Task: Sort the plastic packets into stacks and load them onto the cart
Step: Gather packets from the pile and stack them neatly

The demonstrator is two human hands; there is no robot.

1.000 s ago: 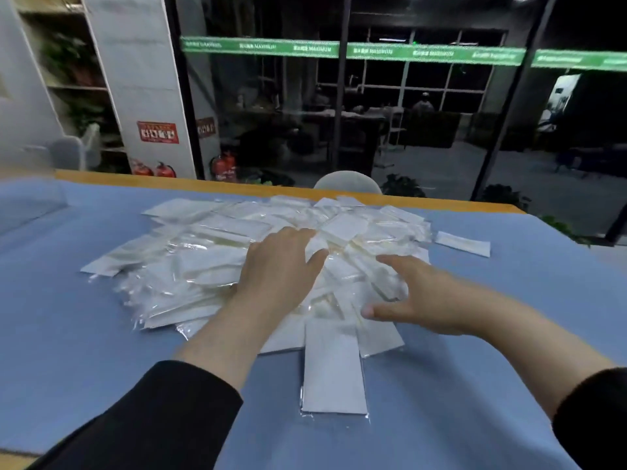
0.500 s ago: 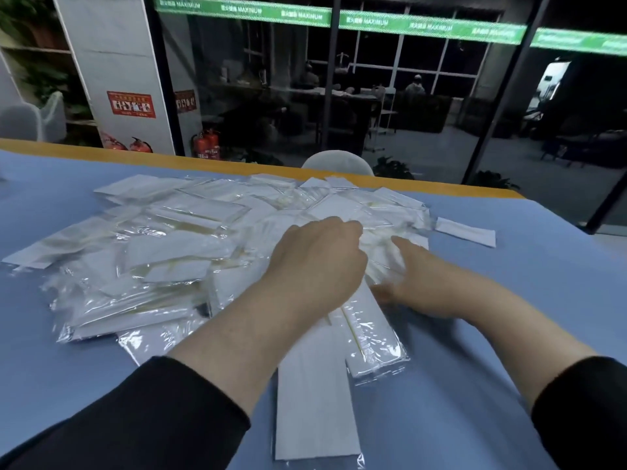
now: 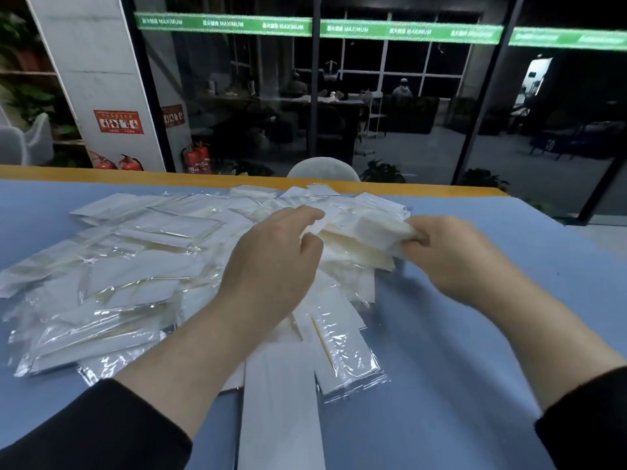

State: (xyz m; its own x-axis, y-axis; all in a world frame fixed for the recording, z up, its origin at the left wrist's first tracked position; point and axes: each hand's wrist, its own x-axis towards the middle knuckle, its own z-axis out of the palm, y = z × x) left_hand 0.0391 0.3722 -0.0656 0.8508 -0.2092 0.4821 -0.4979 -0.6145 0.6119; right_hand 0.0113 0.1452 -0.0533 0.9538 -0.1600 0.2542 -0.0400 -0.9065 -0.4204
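Packets [image 3: 364, 232] bunched between both hands: right hand [image 3: 454, 252] pinches their end, left hand [image 3: 274, 262] curls against them, probably squaring a stack.

office lobby, glass partitions [image 3: 390, 96], fire extinguishers [image 3: 196, 159], desks beyond

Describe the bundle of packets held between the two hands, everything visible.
The bundle of packets is a fanned handful of flat white sachets in clear, glossy plastic, blurred by motion. It sits above the far right part of the pile. The right hand pinches its right end; the left hand curls its fingers at its left end.
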